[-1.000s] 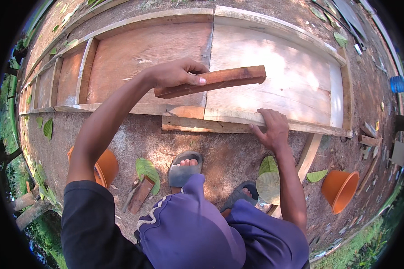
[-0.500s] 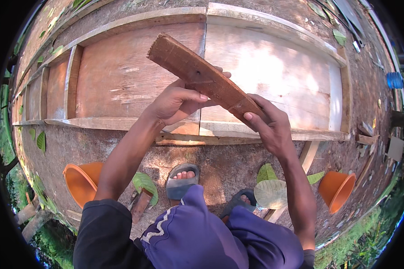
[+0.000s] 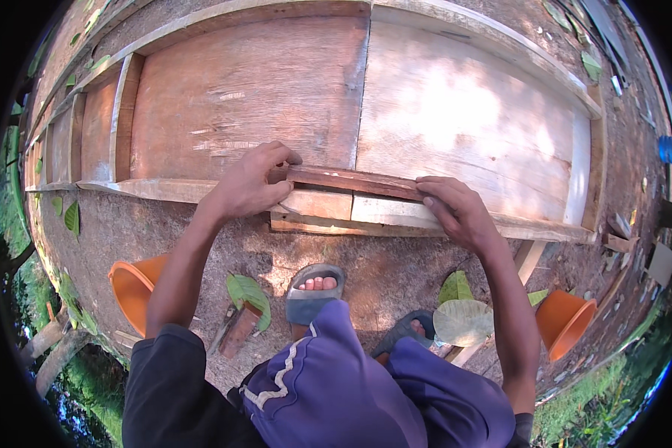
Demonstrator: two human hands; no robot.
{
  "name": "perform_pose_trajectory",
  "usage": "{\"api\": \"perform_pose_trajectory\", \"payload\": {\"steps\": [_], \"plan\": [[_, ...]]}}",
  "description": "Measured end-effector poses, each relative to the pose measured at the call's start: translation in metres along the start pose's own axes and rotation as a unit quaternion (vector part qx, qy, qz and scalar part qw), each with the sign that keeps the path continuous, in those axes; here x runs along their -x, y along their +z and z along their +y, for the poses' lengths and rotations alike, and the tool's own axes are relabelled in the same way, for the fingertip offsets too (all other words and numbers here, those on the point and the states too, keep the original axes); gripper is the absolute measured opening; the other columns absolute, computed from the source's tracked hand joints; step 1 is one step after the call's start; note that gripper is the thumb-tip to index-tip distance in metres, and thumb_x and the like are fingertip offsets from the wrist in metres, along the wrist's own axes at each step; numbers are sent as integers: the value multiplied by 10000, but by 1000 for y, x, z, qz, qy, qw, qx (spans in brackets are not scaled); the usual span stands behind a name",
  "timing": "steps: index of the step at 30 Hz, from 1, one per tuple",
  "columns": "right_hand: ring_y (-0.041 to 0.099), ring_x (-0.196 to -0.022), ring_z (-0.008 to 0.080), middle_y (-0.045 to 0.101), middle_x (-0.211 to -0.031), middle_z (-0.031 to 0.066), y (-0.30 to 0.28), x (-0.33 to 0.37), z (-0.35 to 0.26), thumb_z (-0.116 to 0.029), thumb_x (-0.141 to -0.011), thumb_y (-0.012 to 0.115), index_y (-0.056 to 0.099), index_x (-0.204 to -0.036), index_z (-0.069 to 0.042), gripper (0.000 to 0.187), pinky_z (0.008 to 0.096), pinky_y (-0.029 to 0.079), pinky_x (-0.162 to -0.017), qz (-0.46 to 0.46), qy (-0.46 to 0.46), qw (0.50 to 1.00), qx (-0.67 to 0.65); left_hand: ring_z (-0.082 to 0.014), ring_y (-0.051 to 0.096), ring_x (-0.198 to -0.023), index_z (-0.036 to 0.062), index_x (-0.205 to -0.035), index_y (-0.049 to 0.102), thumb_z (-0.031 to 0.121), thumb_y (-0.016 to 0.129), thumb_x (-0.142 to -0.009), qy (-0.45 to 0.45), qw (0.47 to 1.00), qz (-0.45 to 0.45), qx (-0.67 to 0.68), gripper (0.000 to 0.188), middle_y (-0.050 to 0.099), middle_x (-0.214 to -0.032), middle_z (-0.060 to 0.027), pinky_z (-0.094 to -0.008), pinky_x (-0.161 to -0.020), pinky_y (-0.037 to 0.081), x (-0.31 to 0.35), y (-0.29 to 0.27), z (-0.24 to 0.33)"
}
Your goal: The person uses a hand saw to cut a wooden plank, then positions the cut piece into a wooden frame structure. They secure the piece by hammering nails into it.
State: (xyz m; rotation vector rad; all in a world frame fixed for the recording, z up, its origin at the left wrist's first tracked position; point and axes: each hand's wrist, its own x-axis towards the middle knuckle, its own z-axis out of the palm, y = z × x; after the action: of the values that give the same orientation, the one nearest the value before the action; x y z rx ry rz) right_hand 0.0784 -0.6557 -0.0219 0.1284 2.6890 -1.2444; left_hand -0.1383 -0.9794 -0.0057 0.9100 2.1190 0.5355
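A reddish-brown wooden board (image 3: 358,181) lies lengthwise along the inner side of the near rail of a long wooden frame (image 3: 164,190), over the seam of its two plywood panels. My left hand (image 3: 255,181) grips the board's left end, fingers over the far side and thumb on the near side. At the other end my right hand (image 3: 455,209) holds it, fingertips on top and thumb toward me. A short pale wood block (image 3: 321,225) sits against the rail's outer side below the board. The left panel (image 3: 246,89) is reddish; the right panel (image 3: 455,112) is paler and sunlit.
Orange buckets stand on the dirt at left (image 3: 132,293) and right (image 3: 566,322). Near my sandalled feet lie a reddish wood offcut (image 3: 240,330), green leaves (image 3: 248,293) and a pale dry leaf (image 3: 463,322). A wooden strip (image 3: 529,261) passes under the frame at right.
Both hands have brought the board down from a tilted hold above the panels to the near rail. It now lies nearly level, edge up, and my left hand has shifted to its end.
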Motion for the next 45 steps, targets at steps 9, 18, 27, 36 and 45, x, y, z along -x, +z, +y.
{"api": "perform_pose_trajectory", "payload": {"steps": [9,18,27,36,45], "plan": [[651,-1168,370,663,-1290,209,-5,17,7,-301,-1001,654,645,-1286,12,424,436,519,-998,28,182,982,-43,-346,629,-1124,-24,-1177,644,285,697,-948,63,992,76,75,388,653,-1157,-199,-415,-988,488,10,18,-18],[630,-1146,344,610,-1253,171,2,8,-11,-486,-891,749,591,-1338,-23,662,452,535,-959,-14,106,988,109,-343,636,-1066,-19,-1201,642,394,767,-890,95,990,106,-9,532,635,-1108,-165,-436,-920,510,23,17,-14],[598,-1205,340,563,-1318,152,8,10,-6,-628,-806,767,563,-1389,-59,839,464,519,-1008,-28,111,979,170,-336,615,-1115,-7,-1205,639,452,774,-862,89,991,96,-26,588,625,-1151,-164,-438,-957,499,15,20,-26],[481,-1406,332,512,-1512,155,-15,13,-8,-554,-815,790,481,-1508,-93,888,451,422,-1169,-84,172,972,139,-352,597,-1223,10,-1319,636,451,721,-903,93,989,66,-93,612,643,-1293,-184,-444,-1031,483,-1,23,11],[407,-1462,325,440,-1574,144,-13,52,10,-631,-708,841,378,-1567,-128,1098,474,342,-1231,17,114,959,258,-349,619,-1224,8,-1366,610,496,714,-891,22,994,14,-106,689,644,-1317,-197,-429,-1043,484,-15,34,40]]}}
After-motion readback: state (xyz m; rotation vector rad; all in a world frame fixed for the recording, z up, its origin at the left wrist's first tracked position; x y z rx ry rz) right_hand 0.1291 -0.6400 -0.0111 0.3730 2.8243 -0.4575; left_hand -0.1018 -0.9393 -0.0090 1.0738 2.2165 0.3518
